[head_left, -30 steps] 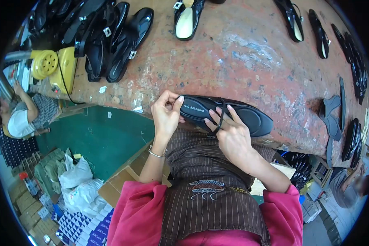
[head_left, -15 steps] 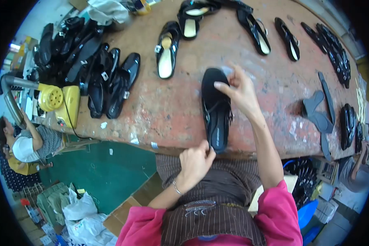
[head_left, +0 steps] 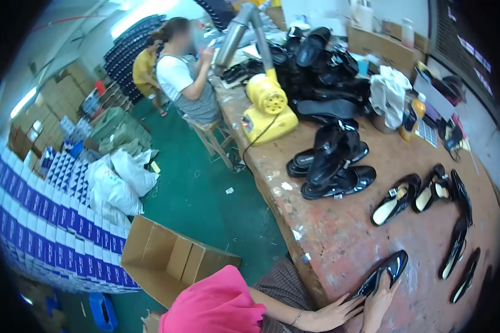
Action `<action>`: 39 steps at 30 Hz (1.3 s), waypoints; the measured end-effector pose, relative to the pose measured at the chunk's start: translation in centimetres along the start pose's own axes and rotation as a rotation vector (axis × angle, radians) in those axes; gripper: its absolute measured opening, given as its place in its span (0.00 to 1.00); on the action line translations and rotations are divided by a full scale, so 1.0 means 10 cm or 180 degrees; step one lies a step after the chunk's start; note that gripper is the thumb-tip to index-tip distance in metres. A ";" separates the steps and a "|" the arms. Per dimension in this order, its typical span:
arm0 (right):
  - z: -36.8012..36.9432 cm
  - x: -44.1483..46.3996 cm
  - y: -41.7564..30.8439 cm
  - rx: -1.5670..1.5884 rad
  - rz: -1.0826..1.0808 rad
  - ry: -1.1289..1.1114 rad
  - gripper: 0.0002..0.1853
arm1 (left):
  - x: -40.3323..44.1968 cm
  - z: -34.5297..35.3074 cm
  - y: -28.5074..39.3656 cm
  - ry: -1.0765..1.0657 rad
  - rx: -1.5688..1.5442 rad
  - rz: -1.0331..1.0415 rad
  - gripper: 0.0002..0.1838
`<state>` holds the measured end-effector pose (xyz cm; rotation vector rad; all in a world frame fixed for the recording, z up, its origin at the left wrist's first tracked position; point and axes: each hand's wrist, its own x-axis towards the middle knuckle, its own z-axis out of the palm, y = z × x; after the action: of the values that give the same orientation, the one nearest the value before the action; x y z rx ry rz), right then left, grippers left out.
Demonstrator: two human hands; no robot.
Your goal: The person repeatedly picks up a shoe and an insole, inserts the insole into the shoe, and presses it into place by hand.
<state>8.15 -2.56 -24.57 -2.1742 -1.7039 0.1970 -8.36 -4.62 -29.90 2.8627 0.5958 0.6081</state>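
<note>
A shiny black slip-on shoe is at the table's near edge, its rounded toe pointing up and right. My right hand is closed on its middle, with fingers at the shoe's opening. My left hand, with a bracelet at the wrist, reaches the heel end; its fingers are stretched out along the shoe's side. Part of the heel is hidden by the hands. Beyond lie black shoes with pale insoles, the nearest being a shoe to the upper right.
A yellow blower with a metal pipe stands on the worn table, beside a heap of black shoes. An open cardboard box is on the floor left of me. A seated person works at the table's far end.
The view has swung to the left. The shoe now shows its glossy toe. My left fingers, pinched at the heel before, are now stretched out; my right hand has moved onto the shoe's middle.
</note>
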 end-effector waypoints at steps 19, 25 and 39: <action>0.23 -0.18 -0.05 -0.1450 0.0279 0.0147 0.29 | -0.09 0.16 0.05 -0.0231 -0.0868 -0.0160 0.31; 0.15 0.11 -0.26 -0.0816 0.0523 0.0410 0.22 | -0.06 0.00 0.05 -0.0040 -0.1817 -0.0246 0.33; 0.30 0.19 0.03 -0.0321 0.0398 0.0335 0.20 | 0.05 -0.20 0.01 0.0106 -0.0480 -0.0168 0.25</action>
<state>7.91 -0.24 -27.22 -2.3226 -1.5533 0.0288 -8.74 -4.33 -27.84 2.6930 0.6014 0.6639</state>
